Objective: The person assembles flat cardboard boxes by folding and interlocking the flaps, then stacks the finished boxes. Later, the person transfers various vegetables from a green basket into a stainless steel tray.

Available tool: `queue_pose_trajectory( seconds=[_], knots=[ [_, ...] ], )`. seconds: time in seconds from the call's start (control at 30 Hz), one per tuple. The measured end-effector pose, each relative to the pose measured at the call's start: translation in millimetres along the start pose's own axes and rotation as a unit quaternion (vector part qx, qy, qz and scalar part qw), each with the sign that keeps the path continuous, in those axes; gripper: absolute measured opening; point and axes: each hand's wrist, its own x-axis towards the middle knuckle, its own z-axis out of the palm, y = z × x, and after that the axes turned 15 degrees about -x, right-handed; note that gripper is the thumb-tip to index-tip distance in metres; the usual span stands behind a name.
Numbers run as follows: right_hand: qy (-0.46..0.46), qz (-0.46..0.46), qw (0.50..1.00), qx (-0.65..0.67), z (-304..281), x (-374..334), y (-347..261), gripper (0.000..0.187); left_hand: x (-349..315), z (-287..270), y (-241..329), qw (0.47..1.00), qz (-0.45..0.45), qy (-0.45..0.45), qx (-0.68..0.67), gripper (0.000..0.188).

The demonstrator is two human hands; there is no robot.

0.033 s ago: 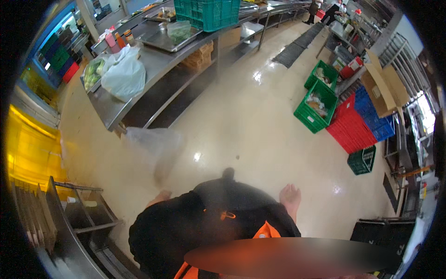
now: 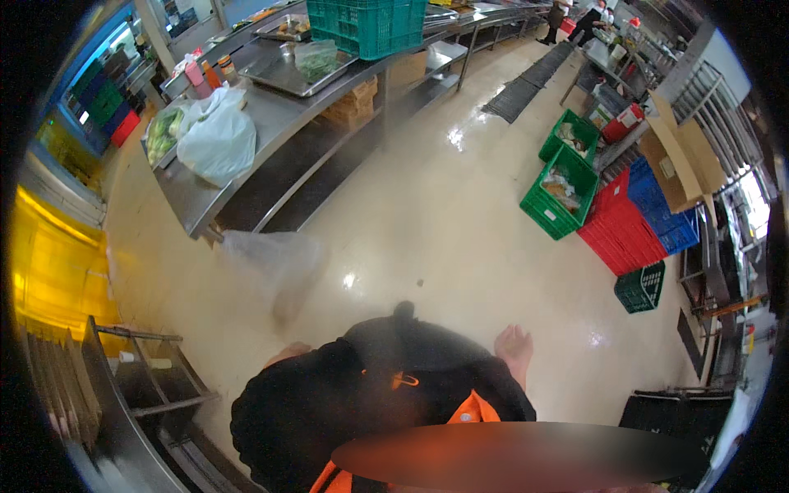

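Observation:
My left hand (image 2: 288, 354) shows only in part at the left edge of my black clothing, and its fingers cannot be made out. On the other side, my right hand (image 2: 514, 348) hangs over the pale floor (image 2: 411, 222) with loosely bent fingers and nothing visible in it. Neither hand touches any object that I can see. Ahead of my left hand, a blurred translucent plastic sheet or bag (image 2: 275, 259) hangs by the corner of a steel table (image 2: 193, 205). A tied white plastic bag (image 2: 218, 140) rests on that tabletop.
Green vegetables (image 2: 164, 130), squeeze bottles (image 2: 212, 76), a metal tray (image 2: 279, 74) and a teal crate (image 2: 367, 29) stand on the table. To the right are green crates (image 2: 559, 193), stacked red crates (image 2: 616, 226) and a cardboard box (image 2: 670, 160). A metal frame (image 2: 140, 394) is at lower left.
The view has shifted very slightly, and my left hand sits a little lower beside my clothing. My right hand looks the same.

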Motion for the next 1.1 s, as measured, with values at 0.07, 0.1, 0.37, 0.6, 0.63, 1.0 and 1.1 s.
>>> queue_pose_trajectory(
  seconds=[0.07,0.1,0.37,0.6,0.63,1.0,1.1],
  knots=[
    [-0.041,0.013,0.999,-0.02,42,26,-13,0.033,49,4,37,0.994,0.05,-0.092,-0.009,0.039],
    [-0.077,0.006,0.997,-0.027,70,49,-19,0.033,87,-4,64,0.988,0.078,-0.129,-0.011,0.04],
    [-0.081,0.058,0.995,-0.023,168,165,-65,0.027,326,-126,289,0.974,0.128,0.114,-0.145,0.044],
    [-0.078,0.095,0.991,-0.057,273,312,-109,0.025,395,-169,296,0.99,-0.02,0.087,-0.113,0.045],
    [-0.099,0.105,0.987,-0.067,293,335,-117,0.023,392,-164,282,0.99,-0.074,0.081,-0.093,0.045],
    [-0.183,0.131,0.931,-0.287,545,548,-126,0.031,384,-112,206,0.991,-0.104,0.08,-0.01,0.041],
    [-0.216,0.182,0.919,-0.276,610,590,-98,0.026,428,-115,217,0.981,-0.138,0.083,-0.112,0.038]
  ],
)
